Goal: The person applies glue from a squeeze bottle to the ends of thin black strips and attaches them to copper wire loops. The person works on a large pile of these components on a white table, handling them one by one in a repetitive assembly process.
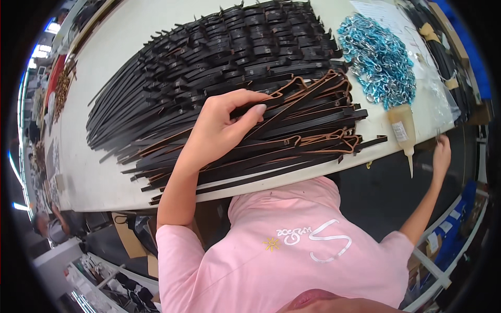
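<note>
My left hand reaches over a heap of long black leather straps with brown edges. Its thumb and forefinger are pinched around one strap, whose looped end shows by the forefinger tip. My right hand is out at the far right, beside the table's front edge. Its fingers are closed, and a small, thin metallic piece shows at their tips, too small to name. Behind the loose straps lies a thick pile of black straps with buckle-like loops, in rows.
A heap of silver and blue metal rings lies at the back right. A bottle of yellowish liquid lies with its nozzle over the edge of the white table. Brass-coloured pieces lie far left. Another person is at the left.
</note>
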A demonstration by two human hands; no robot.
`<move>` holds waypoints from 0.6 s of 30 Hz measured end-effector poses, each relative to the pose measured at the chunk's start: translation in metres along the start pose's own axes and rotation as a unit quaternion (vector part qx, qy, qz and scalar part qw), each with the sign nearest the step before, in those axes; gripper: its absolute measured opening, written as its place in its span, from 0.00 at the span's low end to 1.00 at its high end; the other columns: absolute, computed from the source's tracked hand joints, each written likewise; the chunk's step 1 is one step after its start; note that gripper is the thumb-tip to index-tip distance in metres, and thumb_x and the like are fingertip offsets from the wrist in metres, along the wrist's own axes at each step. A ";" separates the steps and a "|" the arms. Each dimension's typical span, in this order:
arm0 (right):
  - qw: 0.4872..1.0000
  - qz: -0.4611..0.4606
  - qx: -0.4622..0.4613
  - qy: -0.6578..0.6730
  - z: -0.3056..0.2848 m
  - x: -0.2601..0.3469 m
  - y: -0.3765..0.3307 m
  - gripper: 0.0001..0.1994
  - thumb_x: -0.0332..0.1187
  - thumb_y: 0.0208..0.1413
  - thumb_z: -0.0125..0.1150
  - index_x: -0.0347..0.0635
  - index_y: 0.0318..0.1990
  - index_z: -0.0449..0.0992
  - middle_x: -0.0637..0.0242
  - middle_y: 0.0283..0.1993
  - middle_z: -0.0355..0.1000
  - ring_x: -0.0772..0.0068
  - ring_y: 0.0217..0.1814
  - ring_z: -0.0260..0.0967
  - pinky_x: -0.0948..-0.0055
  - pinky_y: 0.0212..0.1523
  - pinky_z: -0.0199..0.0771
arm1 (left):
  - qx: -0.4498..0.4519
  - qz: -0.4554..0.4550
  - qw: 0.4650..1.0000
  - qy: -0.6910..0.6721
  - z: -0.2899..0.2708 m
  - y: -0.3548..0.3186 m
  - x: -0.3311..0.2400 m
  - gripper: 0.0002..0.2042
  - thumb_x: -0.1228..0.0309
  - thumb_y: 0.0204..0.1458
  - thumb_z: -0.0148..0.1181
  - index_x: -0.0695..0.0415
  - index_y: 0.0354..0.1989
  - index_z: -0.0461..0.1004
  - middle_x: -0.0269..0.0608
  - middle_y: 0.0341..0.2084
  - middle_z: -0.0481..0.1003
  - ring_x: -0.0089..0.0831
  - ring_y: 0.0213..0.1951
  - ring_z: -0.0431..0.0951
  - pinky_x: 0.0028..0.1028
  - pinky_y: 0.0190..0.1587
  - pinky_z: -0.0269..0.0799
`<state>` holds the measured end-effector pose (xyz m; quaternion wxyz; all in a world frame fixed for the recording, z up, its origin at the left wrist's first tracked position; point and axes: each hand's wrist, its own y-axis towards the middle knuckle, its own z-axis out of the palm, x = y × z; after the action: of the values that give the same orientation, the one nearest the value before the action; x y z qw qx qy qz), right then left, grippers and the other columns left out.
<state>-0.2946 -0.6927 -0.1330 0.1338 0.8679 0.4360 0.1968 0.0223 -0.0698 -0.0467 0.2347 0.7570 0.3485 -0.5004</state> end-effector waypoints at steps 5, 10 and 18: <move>0.862 0.324 0.004 0.391 -0.100 0.106 -0.072 0.16 0.42 0.71 0.49 0.39 0.50 0.75 0.71 0.32 0.70 0.92 0.19 0.48 0.86 0.16 0.45 | -0.001 -0.040 0.999 0.018 -0.004 -0.012 0.004 0.12 0.73 0.60 0.59 0.67 0.48 0.79 0.34 0.29 0.79 0.17 0.33 0.75 0.20 0.38 0.72; 0.838 0.057 0.125 0.528 -0.131 0.237 -0.098 0.14 0.38 0.69 0.52 0.35 0.49 0.74 0.66 0.29 0.69 0.88 0.15 0.50 0.85 0.14 0.46 | 0.017 -0.043 0.999 0.004 -0.003 -0.011 0.007 0.10 0.72 0.59 0.61 0.67 0.41 0.79 0.31 0.26 0.77 0.15 0.30 0.71 0.19 0.34 0.68; 0.781 -0.030 0.352 0.515 -0.034 0.472 -0.073 0.06 0.24 0.64 0.56 0.33 0.44 0.77 0.70 0.24 0.75 0.86 0.22 0.68 0.83 0.22 0.66 | 0.004 -0.029 0.999 -0.017 -0.004 -0.007 0.014 0.07 0.73 0.58 0.60 0.65 0.36 0.79 0.28 0.25 0.75 0.14 0.30 0.69 0.18 0.33 0.65</move>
<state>-0.1057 -0.2664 -0.0261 -0.4197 0.6106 0.5046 0.4431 0.0228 -0.0588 -0.0580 0.2229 0.7388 0.3646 -0.5211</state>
